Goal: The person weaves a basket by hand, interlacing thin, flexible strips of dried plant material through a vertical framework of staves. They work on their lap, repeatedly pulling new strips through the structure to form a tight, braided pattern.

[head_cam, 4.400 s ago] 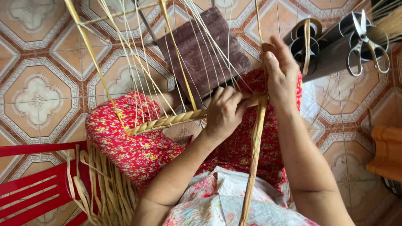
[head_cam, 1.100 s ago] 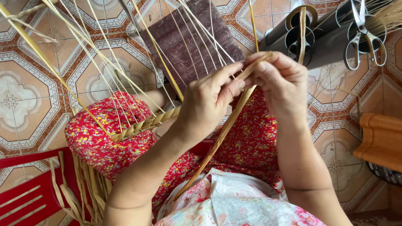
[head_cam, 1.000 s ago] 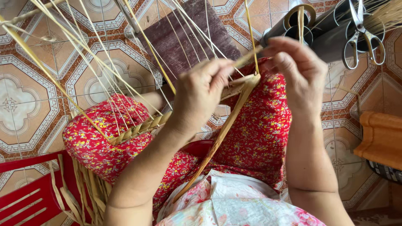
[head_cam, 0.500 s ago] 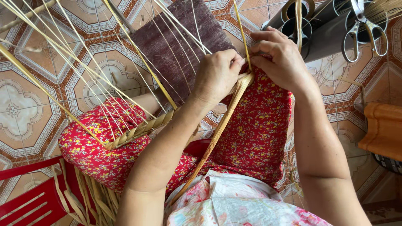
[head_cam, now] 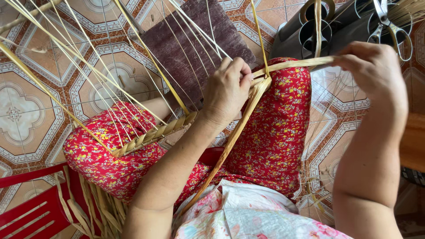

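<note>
My right hand point(head_cam: 374, 71) has pulled the straw strip point(head_cam: 292, 65) out sideways, pinched at its end; my left hand point(head_cam: 228, 90) grips the woven edge point(head_cam: 152, 136) over my lap. The strip seems light, bendable, easily split.

Taking the red flowered lap point(head_cam: 274, 128) as landmark: the plaited straw band point(head_cam: 152, 135) lies across it, the dark woven mat point(head_cam: 190, 48) beyond, steel scissors point(head_cam: 389, 26) beyond-right, the red slatted stool point(head_cam: 26, 208) at its left.
</note>
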